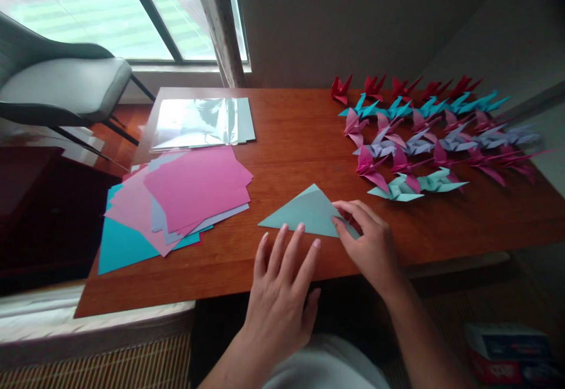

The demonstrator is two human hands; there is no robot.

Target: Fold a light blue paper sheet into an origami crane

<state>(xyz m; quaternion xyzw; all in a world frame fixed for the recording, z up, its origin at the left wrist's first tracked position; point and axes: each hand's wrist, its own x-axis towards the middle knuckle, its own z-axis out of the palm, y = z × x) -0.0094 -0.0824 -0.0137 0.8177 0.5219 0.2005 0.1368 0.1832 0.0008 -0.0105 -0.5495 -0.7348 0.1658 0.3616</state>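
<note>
A pale green sheet of origami paper [304, 212], folded into a triangle, lies on the wooden table in front of me, its peak pointing away. My left hand [282, 283] has its fingers spread, with the fingertips at the triangle's lower edge. At the triangle's right corner, my right hand [368, 239] pinches the paper between thumb and fingers. Beyond it to the right stand rows of folded paper cranes in red, turquoise [397, 107], pink, lilac and magenta, with pale green cranes [399, 189] nearest to me.
Loose sheets of coloured paper [198, 189] are fanned out on the left of the table [291, 142]. Behind them lies a clear plastic packet [194, 123] with pale green paper. A grey chair [66, 83] stands by the window. A box [509, 353] sits low at the right.
</note>
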